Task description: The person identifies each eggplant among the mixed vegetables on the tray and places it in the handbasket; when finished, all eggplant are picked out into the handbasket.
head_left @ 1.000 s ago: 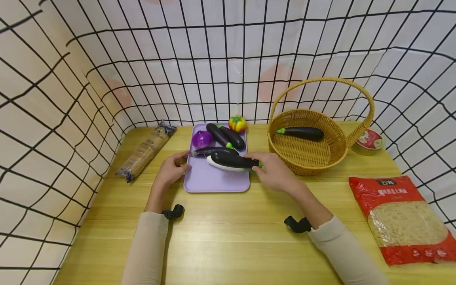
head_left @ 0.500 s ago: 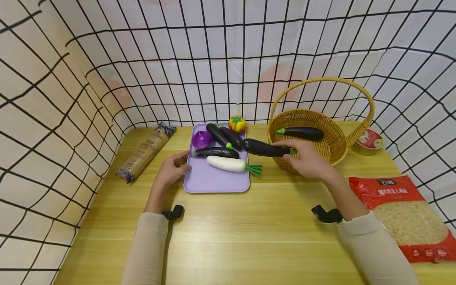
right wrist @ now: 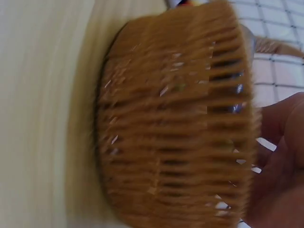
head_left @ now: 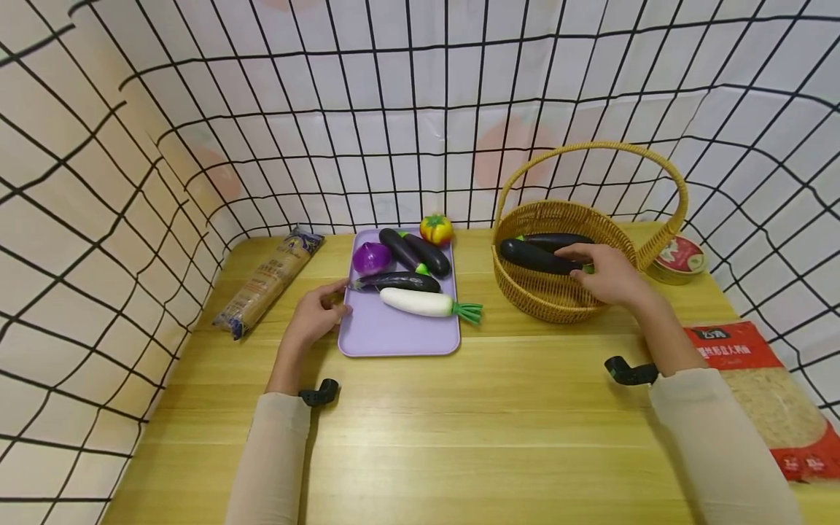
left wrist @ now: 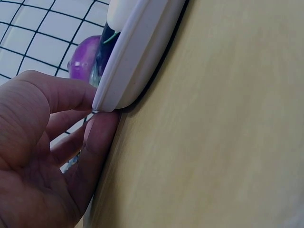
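Observation:
My right hand grips a dark eggplant by its green stem end, inside the wicker basket. Another eggplant lies behind it in there. The basket wall hides most of that grip in the right wrist view. With thumb and fingers, my left hand holds the left edge of the lilac tray. On the tray are a white radish with green leaves, a glossy eggplant, two more eggplants and a purple onion.
A yellow-red bell pepper sits at the tray's back right corner. A pasta packet lies to the left. Right of the basket stand a round tin and a red pasta bag. The basket's tall handle arches overhead; black grid netting surrounds the table.
My right hand has carried the eggplant rightward from above the radish, over the basket rim and down into the basket. My left hand has stayed at the tray's edge.

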Motion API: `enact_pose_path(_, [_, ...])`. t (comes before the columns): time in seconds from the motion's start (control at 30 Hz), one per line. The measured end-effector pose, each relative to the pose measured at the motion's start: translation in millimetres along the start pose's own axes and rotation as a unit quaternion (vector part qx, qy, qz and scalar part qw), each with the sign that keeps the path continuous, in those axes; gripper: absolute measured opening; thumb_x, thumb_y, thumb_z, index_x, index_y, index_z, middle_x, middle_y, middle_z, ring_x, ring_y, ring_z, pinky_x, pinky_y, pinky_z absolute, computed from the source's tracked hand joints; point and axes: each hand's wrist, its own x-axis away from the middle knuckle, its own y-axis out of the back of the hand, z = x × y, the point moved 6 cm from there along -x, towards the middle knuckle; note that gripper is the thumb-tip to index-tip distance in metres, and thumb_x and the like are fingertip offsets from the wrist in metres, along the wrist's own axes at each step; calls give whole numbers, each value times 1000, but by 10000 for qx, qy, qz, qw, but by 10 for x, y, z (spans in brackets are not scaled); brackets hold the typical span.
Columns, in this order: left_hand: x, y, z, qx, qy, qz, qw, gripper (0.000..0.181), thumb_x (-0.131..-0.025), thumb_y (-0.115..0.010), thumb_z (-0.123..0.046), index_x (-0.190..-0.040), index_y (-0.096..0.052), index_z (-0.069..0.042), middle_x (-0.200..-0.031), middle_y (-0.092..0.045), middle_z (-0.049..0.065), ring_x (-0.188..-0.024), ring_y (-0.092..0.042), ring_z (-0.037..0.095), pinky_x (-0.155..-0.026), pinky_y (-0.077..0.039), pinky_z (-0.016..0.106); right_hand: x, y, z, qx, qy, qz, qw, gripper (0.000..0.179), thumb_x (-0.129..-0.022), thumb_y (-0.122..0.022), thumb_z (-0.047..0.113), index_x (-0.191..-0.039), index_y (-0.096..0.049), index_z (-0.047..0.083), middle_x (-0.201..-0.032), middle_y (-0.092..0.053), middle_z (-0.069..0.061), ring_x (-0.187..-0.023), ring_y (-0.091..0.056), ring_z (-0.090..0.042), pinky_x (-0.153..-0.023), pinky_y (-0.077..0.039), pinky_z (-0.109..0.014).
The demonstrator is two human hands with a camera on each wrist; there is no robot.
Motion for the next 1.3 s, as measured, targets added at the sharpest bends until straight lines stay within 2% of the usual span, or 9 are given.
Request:
enact_pose_path(0.13, [0,-3,-3,-5,-25,2,10000,63,-94,-70,-12,-153,-52,-24,-136,-59,11,-82,-52,20,-65,-61,28,-102,-17,-231,-16,-259,33,9997,44,-102,-53,2,-146,-54,3,-151,-45,-32,-133,-44,-54,-98,-46,-65])
enact_pose_path(0.23, [0,-6,-5,7,-55,-9,10000,63,-94,-70,-12,-153,-52,-23,-136,-59,12,-82,-52,20,-64,-61,28,-179,-15,-318,-75,-402,-41,9992,44,-102,-50,3,-146,-53,3,-150,-45,-32,-92,-60,-46,-71,-51,-52])
enact_pose_path(0.37, [-7,-16,5,17,-67,-6,10000,63,-94,-70,-11,-153,-52,-23,-136,-59,12,-82,-53,20,-64,-62,29,-263,-41,-360,-52,-536,78,9985,46,-101,-46,3,-146,-52,3,-150,-45,-33,-54,-42,-27,-53,-39,-37])
enact_pose_path(0.5, [-20,-38,29,70,-32,39,10000,63,-93,-71,-11,-153,-52,-24,-137,-59,11,-81,-54,21,-65,-62,30,-297,-79,-391,117,-572,226,9980,47,-100,-44,2,-147,-52,1,-149,-45,-35,-67,-47,-32,-63,-39,-39])
enact_pose_path(0.63, [-23,-42,33,151,-4,38,9999,63,-93,-71,-11,-153,-53,-24,-137,-58,11,-82,-54,20,-65,-62,30,-294,-63,-391,147,-569,165,9981,48,-100,-43,2,-147,-50,-1,-147,-47,-35,-103,-55,-48,-75,-43,-48])
enact_pose_path(0.73, [-15,-24,22,171,4,10,9999,63,-93,-71,-10,-152,-53,-24,-136,-59,12,-81,-54,20,-64,-62,30,-286,-23,-353,140,-591,62,9981,48,-100,-43,2,-148,-48,-2,-146,-48,-33,-129,-46,-51,-90,-46,-57])
enact_pose_path(1.0, [-5,-2,8,134,23,-13,9999,63,-93,-70,-10,-152,-53,-24,-135,-59,12,-81,-52,20,-64,-62,29,-177,50,-186,-90,-587,-223,9980,47,-105,-56,18,-149,-48,2,-147,-48,-30,-135,-44,-50,-108,-40,-69])
enact_pose_path(1.17, [-4,-2,15,89,25,-6,10000,63,-94,-70,-11,-153,-53,-24,-135,-59,12,-82,-53,20,-65,-62,29,-35,78,-16,-642,-430,-632,9950,55,-103,-60,42,-146,-53,8,-143,-55,-22,-130,-52,-42,-105,-47,-60])
enact_pose_path(1.3, [-5,-2,10,89,17,-13,10000,62,-94,-70,-12,-152,-53,-25,-135,-59,12,-82,-52,20,-65,-62,29,81,72,185,-965,-209,-822,9917,59,-100,-62,50,-146,-55,12,-139,-61,-16,-124,-58,-33,-97,-52,-31])
